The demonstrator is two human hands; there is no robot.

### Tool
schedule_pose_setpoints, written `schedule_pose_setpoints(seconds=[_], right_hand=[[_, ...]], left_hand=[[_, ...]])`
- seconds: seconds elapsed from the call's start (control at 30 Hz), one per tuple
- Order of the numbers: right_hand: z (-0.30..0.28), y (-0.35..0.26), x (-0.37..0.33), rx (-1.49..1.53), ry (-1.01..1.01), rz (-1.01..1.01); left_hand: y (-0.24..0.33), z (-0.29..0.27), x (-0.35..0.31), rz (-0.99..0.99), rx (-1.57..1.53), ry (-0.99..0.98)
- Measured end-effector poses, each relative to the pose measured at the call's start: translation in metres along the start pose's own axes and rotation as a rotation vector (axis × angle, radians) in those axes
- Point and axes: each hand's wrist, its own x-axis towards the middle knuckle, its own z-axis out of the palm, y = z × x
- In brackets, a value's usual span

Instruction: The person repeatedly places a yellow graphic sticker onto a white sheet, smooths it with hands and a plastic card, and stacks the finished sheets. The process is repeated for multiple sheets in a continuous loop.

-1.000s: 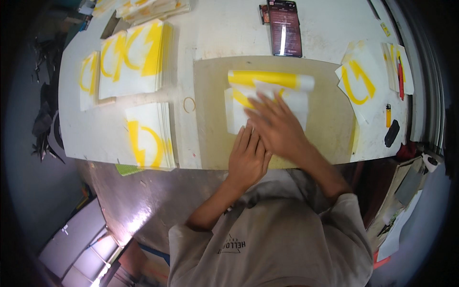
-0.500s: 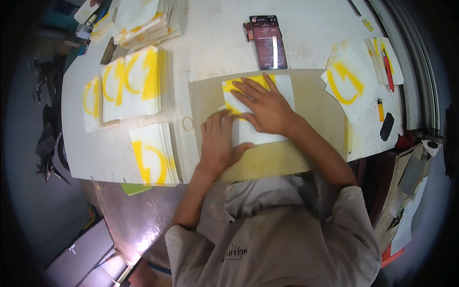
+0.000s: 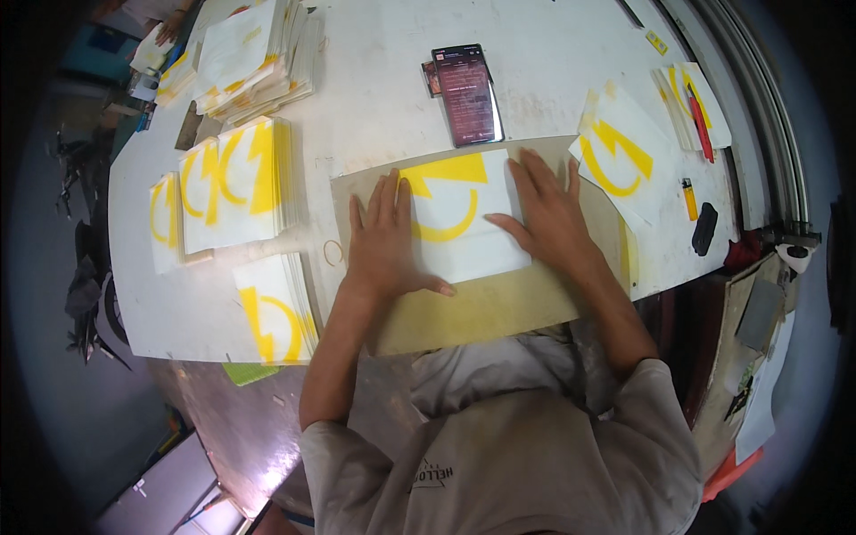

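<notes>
A white paper sheet [image 3: 473,257] with a yellow curved and pointed design lies on a thin tan board [image 3: 481,312] in front of me. Flat along the sheet's left edge rests my left hand [image 3: 379,241], fingers stretched and thumb out over the near corner. On the opposite side, my right hand [image 3: 555,218] is spread, its thumb on the paper and its fingers by the right edge. Whether the sheet is a single layer or folded, I cannot tell.
Left of me stand stacks of yellow-marked papers [image 3: 241,183], a smaller pile [image 3: 281,308] and a taller stack [image 3: 236,53]. Beyond the board lies a phone [image 3: 468,98]. At right are loose sheets [image 3: 615,160], a red cutter [image 3: 699,125], a yellow lighter [image 3: 689,200] and another person's hand [image 3: 168,32] far left.
Both hands were close together on the sheet; now they have parted to its two side edges. More of the yellow design shows between them. The whole view has shifted slightly.
</notes>
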Motion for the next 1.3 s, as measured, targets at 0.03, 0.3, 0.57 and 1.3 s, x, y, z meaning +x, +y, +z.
schedule_pose_setpoints(seconds=[0.03, 0.3, 0.57, 1.3], right_hand=[[0.001, -0.003, -0.009, 0.056, -0.007, -0.041], [0.001, -0.015, -0.034, 0.333, 0.012, -0.307], [0.020, -0.003, -0.044, 0.349, 0.139, -0.336], [-0.006, -0.011, -0.043, 0.195, 0.037, -0.359]], left_hand=[[-0.003, 0.004, -0.002, -0.004, -0.021, -0.009], [0.009, 0.021, -0.027, 0.237, -0.278, 0.283], [-0.002, 0.055, -0.043, 0.237, -0.264, 0.512], [0.014, 0.050, -0.045, 0.247, -0.101, 0.575]])
